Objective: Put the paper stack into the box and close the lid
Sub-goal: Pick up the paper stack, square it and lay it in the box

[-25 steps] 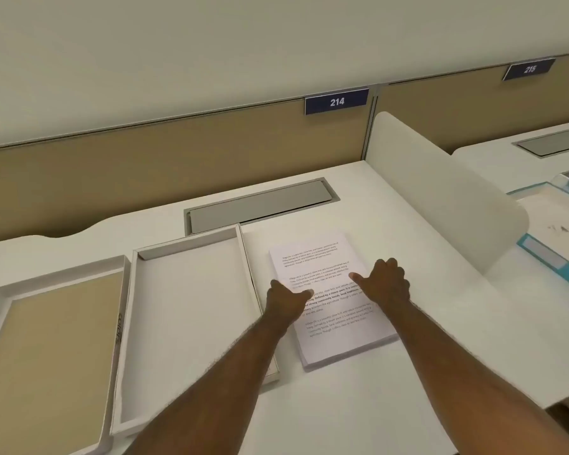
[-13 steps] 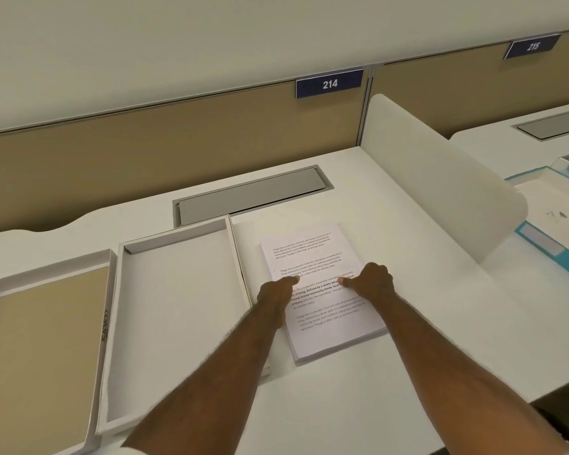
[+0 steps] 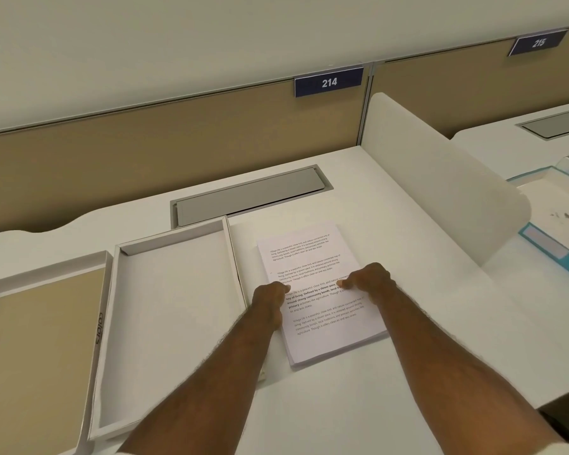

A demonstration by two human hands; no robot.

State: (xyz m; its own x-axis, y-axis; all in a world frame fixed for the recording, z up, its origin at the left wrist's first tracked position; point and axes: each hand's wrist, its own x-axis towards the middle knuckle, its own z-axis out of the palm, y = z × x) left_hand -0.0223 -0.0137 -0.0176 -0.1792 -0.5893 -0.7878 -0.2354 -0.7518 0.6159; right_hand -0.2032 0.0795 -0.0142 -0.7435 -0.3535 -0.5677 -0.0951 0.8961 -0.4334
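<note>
Both forearms reach up from the frame's bottom; left hand (image 3: 270, 298) and right hand (image 3: 370, 280) grip the paper stack (image 3: 319, 290) at center, fingers curled under its edges, beside the open box (image 3: 171, 323).

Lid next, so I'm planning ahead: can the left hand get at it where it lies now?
Probably yes. The lid lies open side up at the far left, with only the empty box between it and the left hand, which now rests on the paper stack.
</note>
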